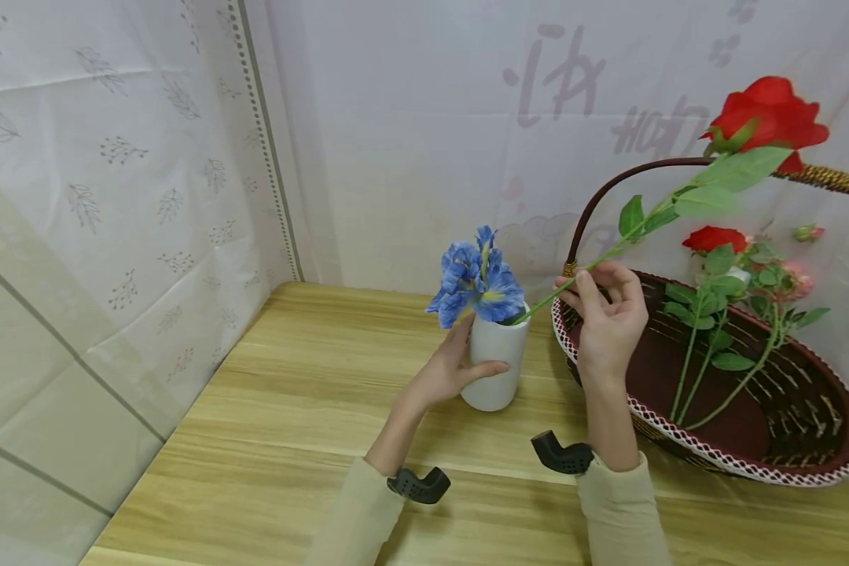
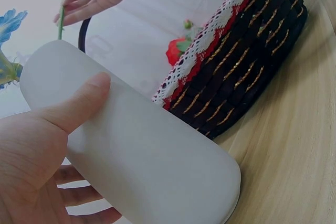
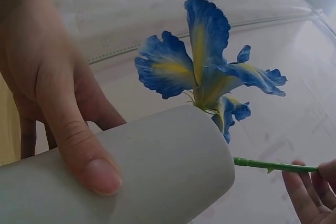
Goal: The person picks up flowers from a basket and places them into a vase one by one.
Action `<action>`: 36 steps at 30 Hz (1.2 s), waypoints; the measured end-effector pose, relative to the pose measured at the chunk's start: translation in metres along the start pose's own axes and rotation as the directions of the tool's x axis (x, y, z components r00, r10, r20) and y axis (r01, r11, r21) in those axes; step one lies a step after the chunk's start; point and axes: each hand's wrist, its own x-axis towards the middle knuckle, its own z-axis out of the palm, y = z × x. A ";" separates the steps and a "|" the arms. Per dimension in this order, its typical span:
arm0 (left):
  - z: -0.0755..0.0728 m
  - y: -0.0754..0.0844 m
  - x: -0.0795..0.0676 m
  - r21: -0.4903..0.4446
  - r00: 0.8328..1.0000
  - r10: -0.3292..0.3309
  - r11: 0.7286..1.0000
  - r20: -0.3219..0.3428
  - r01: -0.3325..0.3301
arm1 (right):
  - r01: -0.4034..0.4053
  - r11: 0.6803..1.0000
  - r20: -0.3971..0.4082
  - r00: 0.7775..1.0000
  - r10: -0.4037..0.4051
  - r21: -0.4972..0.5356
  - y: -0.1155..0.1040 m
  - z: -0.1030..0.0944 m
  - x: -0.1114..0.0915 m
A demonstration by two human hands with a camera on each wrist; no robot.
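A white vase (image 1: 494, 365) stands on the wooden table with a blue iris (image 1: 477, 283) in its mouth. My left hand (image 1: 456, 365) grips the vase from the left, thumb across its front, as the left wrist view also shows; the other fingers go round behind it. With thumb and fingertips my right hand (image 1: 611, 322) pinches the green stem of a red rose (image 1: 767, 118). That stem slants down to the left, its lower end inside the vase's mouth and hidden there. In the right wrist view the stem (image 3: 262, 164) runs from the rim to the right fingertips.
At the right stands a dark woven basket (image 1: 722, 464) with lace trim and a tall arched handle (image 1: 594, 196). Inside it lean another red rose (image 1: 714, 238) and pink flowers (image 1: 795, 281) on leafy stems. Patterned cloth (image 1: 396, 157) hangs behind the table (image 1: 255, 440).
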 end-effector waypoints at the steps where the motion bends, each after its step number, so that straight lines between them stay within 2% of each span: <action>1: 0.000 0.000 0.000 0.000 1.000 -0.001 1.000 0.000 0.001 | 0.005 1.000 0.010 1.000 -0.005 -0.012 0.001 0.000 0.000; 5: 0.000 0.000 0.000 0.000 1.000 0.000 1.000 0.000 0.000 | 0.024 0.998 0.036 0.999 -0.022 -0.049 0.005 0.000 0.000; 14: 0.000 0.001 0.000 0.005 1.000 -0.001 1.000 0.002 0.001 | -0.011 0.997 0.041 0.999 0.015 -0.081 0.015 0.001 0.000; 18: 0.001 -0.002 0.001 0.006 1.000 0.022 1.000 -0.002 -0.022 | -0.002 0.996 0.053 0.999 0.007 -0.089 0.018 0.002 -0.001; 23: 0.006 -0.021 0.007 0.017 0.999 0.037 0.999 -0.020 -0.037 | 0.007 0.994 0.059 0.998 0.000 -0.105 0.022 0.004 -0.002; 26: 0.010 -0.035 0.010 0.029 1.000 0.007 1.000 -0.025 -0.006 | 0.014 0.993 0.065 0.998 -0.006 -0.120 0.025 0.005 -0.002; 28: 0.011 -0.038 0.011 0.029 1.000 -0.002 1.000 -0.022 0.003 | 0.021 0.991 0.070 0.998 -0.012 -0.133 0.026 0.006 -0.003; 30: 0.011 -0.037 0.011 0.027 1.000 0.000 1.000 -0.023 0.001 | 0.029 0.988 0.070 0.997 -0.019 -0.152 0.027 0.007 -0.003; 36: 0.004 -0.010 0.003 0.005 1.000 0.004 1.000 -0.022 -0.004 | 0.038 0.981 0.066 0.997 -0.026 -0.190 0.028 0.009 -0.004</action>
